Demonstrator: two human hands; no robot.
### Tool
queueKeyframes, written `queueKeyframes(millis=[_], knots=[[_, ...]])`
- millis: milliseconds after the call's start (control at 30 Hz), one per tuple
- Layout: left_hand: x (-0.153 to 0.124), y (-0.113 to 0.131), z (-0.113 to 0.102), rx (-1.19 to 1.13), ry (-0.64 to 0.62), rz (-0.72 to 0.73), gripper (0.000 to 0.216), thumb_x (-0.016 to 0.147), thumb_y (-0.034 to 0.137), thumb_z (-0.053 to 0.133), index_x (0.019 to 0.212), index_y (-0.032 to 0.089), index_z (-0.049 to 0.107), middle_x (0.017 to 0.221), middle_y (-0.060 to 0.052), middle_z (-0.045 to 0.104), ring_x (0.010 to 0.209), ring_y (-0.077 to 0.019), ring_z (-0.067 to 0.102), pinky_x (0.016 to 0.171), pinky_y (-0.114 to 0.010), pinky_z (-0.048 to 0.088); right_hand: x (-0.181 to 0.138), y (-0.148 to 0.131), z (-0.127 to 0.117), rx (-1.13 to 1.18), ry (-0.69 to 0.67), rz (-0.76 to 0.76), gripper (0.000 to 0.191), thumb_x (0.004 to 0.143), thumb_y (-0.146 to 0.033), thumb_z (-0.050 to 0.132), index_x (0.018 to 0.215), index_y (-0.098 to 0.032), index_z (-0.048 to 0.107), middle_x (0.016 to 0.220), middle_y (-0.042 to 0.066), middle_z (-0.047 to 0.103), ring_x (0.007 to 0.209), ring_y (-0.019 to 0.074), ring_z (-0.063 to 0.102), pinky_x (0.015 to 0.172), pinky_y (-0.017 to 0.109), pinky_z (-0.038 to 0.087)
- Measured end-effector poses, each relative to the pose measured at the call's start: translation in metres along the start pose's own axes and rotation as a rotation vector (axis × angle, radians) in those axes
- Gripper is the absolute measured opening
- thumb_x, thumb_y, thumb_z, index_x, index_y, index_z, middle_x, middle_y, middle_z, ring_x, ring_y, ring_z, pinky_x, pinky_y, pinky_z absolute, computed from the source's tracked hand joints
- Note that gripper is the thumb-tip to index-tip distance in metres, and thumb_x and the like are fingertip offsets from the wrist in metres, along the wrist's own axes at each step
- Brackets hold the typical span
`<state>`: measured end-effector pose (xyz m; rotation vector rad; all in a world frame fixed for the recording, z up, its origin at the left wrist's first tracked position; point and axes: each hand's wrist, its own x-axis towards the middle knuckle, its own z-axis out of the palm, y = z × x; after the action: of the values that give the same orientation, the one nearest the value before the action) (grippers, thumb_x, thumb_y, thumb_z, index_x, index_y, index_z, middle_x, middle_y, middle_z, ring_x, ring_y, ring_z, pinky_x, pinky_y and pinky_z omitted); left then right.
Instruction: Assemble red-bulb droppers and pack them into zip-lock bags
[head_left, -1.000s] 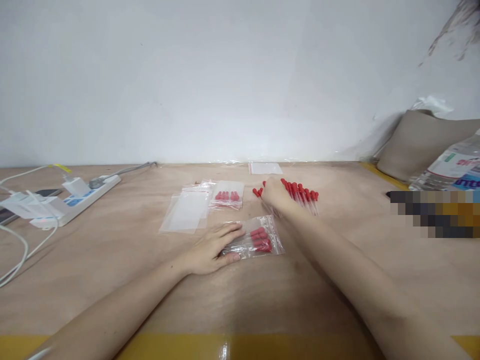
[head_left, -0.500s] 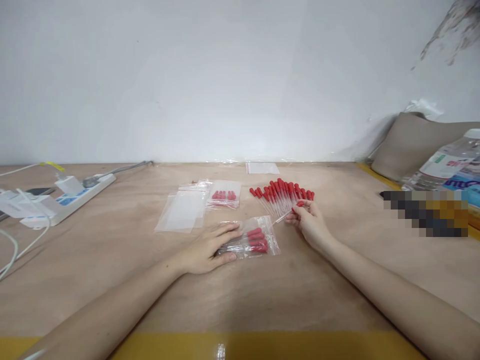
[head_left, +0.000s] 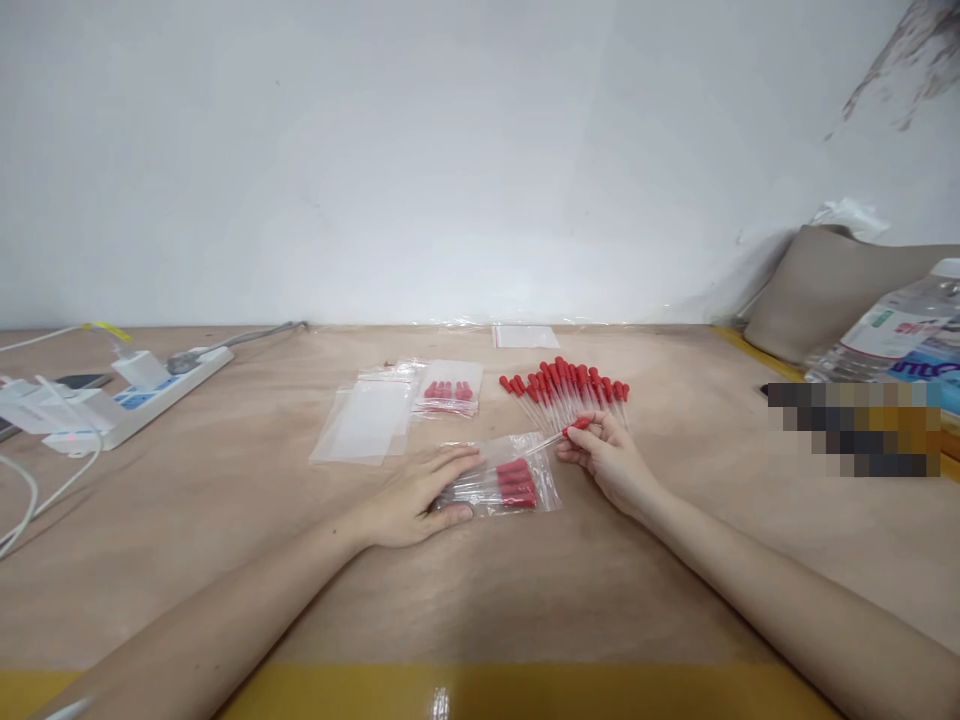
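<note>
My left hand (head_left: 420, 495) lies flat on the left end of a clear zip bag (head_left: 504, 480) that holds several red-capped droppers, pressing it to the wooden table (head_left: 525, 600). My right hand (head_left: 609, 462) pinches one red-capped dropper (head_left: 566, 432) by its bulb, its clear tip pointing at the bag's opening. Behind it lies a fanned pile of loose red-capped droppers (head_left: 566, 390). A filled bag of droppers (head_left: 448, 390) and empty clear bags (head_left: 364, 425) lie to the left of the pile.
A white power strip (head_left: 142, 398) with chargers and cables sits at the far left. A tan pouch (head_left: 832, 285) and a water bottle (head_left: 892, 335) stand at the right by the wall. Another empty bag (head_left: 525, 337) lies near the wall.
My right hand reached into the loose pile, drew back with one dropper, and moved it left toward the bag's opening. My left hand stayed on the bag.
</note>
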<state>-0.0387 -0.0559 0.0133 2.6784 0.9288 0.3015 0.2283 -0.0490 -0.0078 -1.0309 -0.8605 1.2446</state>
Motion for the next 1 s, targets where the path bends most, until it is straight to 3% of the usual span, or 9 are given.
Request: queueKeyframes(millis=[133, 300, 433, 700, 800, 900, 1000], knots=[[0.0, 0.001, -0.001, -0.013, 0.007, -0.004, 0.057, 0.085, 0.044, 0.042, 0.135, 0.023, 0.024, 0.138, -0.009, 0.033, 0.126, -0.024, 0.032, 0.102, -0.043, 0.031, -0.001, 0.0, 0.002, -0.08, -0.056, -0.003, 0.041, 0.055, -0.033, 0.073, 0.079, -0.02, 0.042, 0.065, -0.005, 0.058, 0.058, 0.0097, 0.059, 0.063, 0.026, 0.049], [0.0, 0.002, -0.002, -0.018, 0.01, 0.005, 0.058, 0.085, 0.044, 0.042, 0.136, 0.024, 0.022, 0.139, -0.008, 0.031, 0.126, -0.0233, 0.031, 0.102, -0.042, 0.031, -0.003, 0.0, 0.004, -0.357, -0.164, -0.032, 0.036, 0.057, -0.034, 0.072, 0.075, -0.018, 0.046, 0.066, -0.002, 0.058, 0.054, 0.0083, 0.052, 0.049, 0.021, 0.041], [0.0, 0.004, -0.003, -0.014, -0.002, -0.001, 0.058, 0.086, 0.044, 0.041, 0.136, 0.023, 0.021, 0.139, -0.008, 0.031, 0.127, -0.0225, 0.03, 0.103, -0.041, 0.03, -0.003, -0.002, 0.008, -0.546, -0.24, -0.047, 0.031, 0.055, -0.032, 0.073, 0.07, -0.017, 0.05, 0.054, -0.005, 0.053, 0.046, 0.0067, 0.045, 0.045, 0.02, 0.036], [0.0, 0.002, -0.001, -0.024, 0.018, 0.033, 0.058, 0.086, 0.043, 0.041, 0.136, 0.025, 0.02, 0.139, -0.008, 0.031, 0.126, -0.0222, 0.03, 0.103, -0.041, 0.03, -0.002, -0.006, 0.025, -0.483, -0.392, 0.016, 0.028, 0.061, -0.042, 0.065, 0.067, -0.015, 0.063, 0.059, 0.0, 0.061, 0.051, 0.0108, 0.053, 0.047, 0.023, 0.041], [0.0, 0.001, 0.0, -0.022, 0.02, 0.033, 0.057, 0.086, 0.042, 0.041, 0.136, 0.025, 0.02, 0.139, -0.007, 0.031, 0.126, -0.0225, 0.03, 0.103, -0.041, 0.03, 0.004, 0.001, 0.027, -0.527, -0.328, 0.025, 0.028, 0.057, -0.04, 0.068, 0.064, -0.015, 0.061, 0.056, 0.001, 0.061, 0.05, 0.0114, 0.052, 0.046, 0.023, 0.04], [0.0, 0.001, 0.0, -0.024, 0.023, 0.024, 0.057, 0.086, 0.042, 0.041, 0.136, 0.025, 0.021, 0.139, -0.007, 0.031, 0.126, -0.0228, 0.03, 0.103, -0.041, 0.03, 0.01, 0.011, 0.027, -0.606, -0.158, -0.065, 0.029, 0.051, -0.034, 0.074, 0.057, -0.016, 0.052, 0.051, -0.002, 0.056, 0.047, 0.0103, 0.05, 0.042, 0.021, 0.037], [0.0, 0.001, 0.001, -0.036, 0.012, 0.013, 0.058, 0.085, 0.043, 0.042, 0.136, 0.025, 0.021, 0.14, -0.008, 0.029, 0.127, -0.0231, 0.029, 0.103, -0.042, 0.03, 0.011, 0.011, 0.027, -0.558, -0.081, -0.051, 0.032, 0.053, -0.028, 0.073, 0.07, -0.019, 0.048, 0.048, -0.006, 0.053, 0.04, 0.0086, 0.047, 0.038, 0.019, 0.035]])
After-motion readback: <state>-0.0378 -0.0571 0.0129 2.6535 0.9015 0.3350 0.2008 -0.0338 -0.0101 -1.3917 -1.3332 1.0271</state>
